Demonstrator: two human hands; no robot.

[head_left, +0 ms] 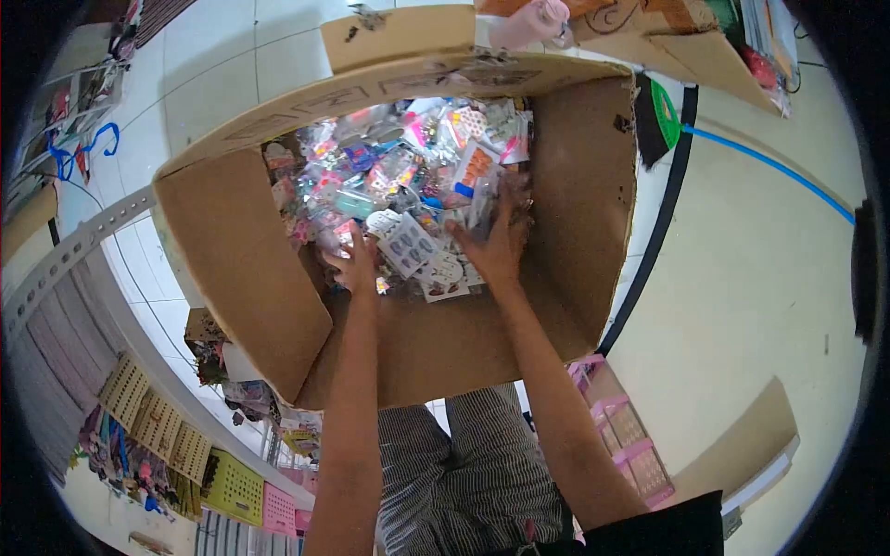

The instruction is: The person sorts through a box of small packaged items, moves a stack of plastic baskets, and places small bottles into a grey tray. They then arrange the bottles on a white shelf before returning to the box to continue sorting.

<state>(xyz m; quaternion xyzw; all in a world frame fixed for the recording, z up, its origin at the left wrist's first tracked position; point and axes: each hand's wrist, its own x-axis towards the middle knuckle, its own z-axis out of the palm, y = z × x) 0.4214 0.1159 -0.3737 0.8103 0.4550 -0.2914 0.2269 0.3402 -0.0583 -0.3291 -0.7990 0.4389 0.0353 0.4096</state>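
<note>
A big cardboard box (422, 357) stands with its top open in front of me, a pile of small plastic-wrapped packets (371, 171) inside. My left hand (355, 264) rests at the near left of the pile, fingers apart and touching packets. On the right side of the pile, my right hand (496, 246) has its thumb and fingers around a clear plastic packet (481, 202); some fingertips are blurred. Between the hands lies a white card with grey oval pieces (407, 246). An orange-and-white packet (475, 169) lies just beyond my right hand.
A pink bottle (530, 25) and more cardboard (691, 57) are beyond the box. A green broom head (664, 113) with a blue handle (769, 165) is at the right. Yellow-green baskets (232, 486) line the lower left, and a pink rack (630, 431) is at the lower right.
</note>
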